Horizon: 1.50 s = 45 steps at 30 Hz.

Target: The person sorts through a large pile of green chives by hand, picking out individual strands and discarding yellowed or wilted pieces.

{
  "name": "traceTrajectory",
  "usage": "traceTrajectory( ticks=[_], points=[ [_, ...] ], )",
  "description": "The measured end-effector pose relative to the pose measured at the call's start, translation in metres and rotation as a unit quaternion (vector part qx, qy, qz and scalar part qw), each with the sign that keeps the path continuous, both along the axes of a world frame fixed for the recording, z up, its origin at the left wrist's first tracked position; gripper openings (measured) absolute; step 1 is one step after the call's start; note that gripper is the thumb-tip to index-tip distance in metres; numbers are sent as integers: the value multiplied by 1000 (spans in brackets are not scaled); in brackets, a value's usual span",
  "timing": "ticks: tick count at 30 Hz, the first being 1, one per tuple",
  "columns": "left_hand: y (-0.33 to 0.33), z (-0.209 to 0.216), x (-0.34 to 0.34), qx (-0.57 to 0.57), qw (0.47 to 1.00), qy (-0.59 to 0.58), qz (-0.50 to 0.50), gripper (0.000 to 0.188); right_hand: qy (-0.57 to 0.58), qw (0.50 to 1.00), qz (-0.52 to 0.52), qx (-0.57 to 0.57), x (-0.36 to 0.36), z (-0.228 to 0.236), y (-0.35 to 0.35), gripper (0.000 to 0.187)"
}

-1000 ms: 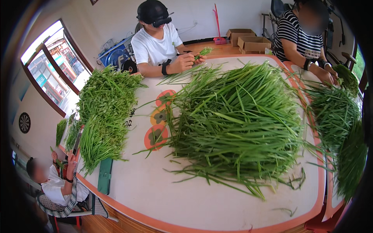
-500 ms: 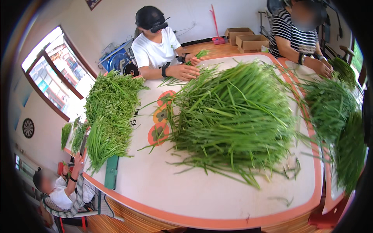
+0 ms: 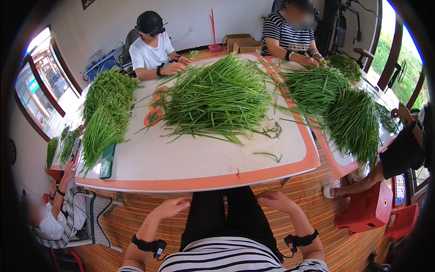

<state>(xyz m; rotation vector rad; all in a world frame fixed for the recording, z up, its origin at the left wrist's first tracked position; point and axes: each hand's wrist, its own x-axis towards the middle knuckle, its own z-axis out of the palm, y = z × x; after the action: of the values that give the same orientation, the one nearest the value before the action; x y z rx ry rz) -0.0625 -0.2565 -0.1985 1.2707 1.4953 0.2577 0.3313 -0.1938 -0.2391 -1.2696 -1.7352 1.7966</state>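
My left hand [image 3: 174, 207] hangs beside my left thigh, fingers stretched out, holding nothing. On the other side my right hand [image 3: 274, 201] is held near my right thigh, also empty with its fingers extended. Both are below the near edge of the white table [image 3: 199, 165] with its orange border, apart from the tabletop. A large heap of long green chive-like stalks [image 3: 217, 102] lies in the middle of the table. Some loose strands [image 3: 269, 156] are scattered to the right of the heap's near side.
More stalks [image 3: 106, 113] are piled at the left, beside a green flat case [image 3: 107, 161]. At the right, bundles [image 3: 353, 120] overhang a second table. Seated people work at the far side and left; another person stands at right. A red stool [image 3: 367, 208] stands on the wooden floor.
My view has tilted down and turned right, bringing my hands, legs and the right-hand person into sight. The person across the table still handles stalks.
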Motion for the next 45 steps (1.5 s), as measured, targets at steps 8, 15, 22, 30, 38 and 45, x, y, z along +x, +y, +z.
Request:
traceTrajectory(
  ticks=[8, 15, 22, 30, 38, 45],
  points=[
    [2, 138, 15, 144, 977, -37, -155, 37, 98, 963, 28, 248, -32, 173, 62, 25],
    [91, 242, 57, 253, 926, -14, -280, 35, -69, 851, -218, 472, -53, 199, 213, 21],
    [208, 266, 69, 273, 936, -48, -215, 38, -148, 852, -91, 494, -62, 210, 272, 22],
    [236, 235, 66, 343, 917, -54, -198, 42, -233, 836, 18, 496, -71, 168, 299, 25],
    [259, 202, 60, 458, 879, -103, -84, 33, -135, 901, -44, 411, -72, 207, 278, 19],
    [272, 175, 85, 588, 805, -15, -72, 36, -61, 889, -18, 453, -110, 221, 248, 16]
  ],
)
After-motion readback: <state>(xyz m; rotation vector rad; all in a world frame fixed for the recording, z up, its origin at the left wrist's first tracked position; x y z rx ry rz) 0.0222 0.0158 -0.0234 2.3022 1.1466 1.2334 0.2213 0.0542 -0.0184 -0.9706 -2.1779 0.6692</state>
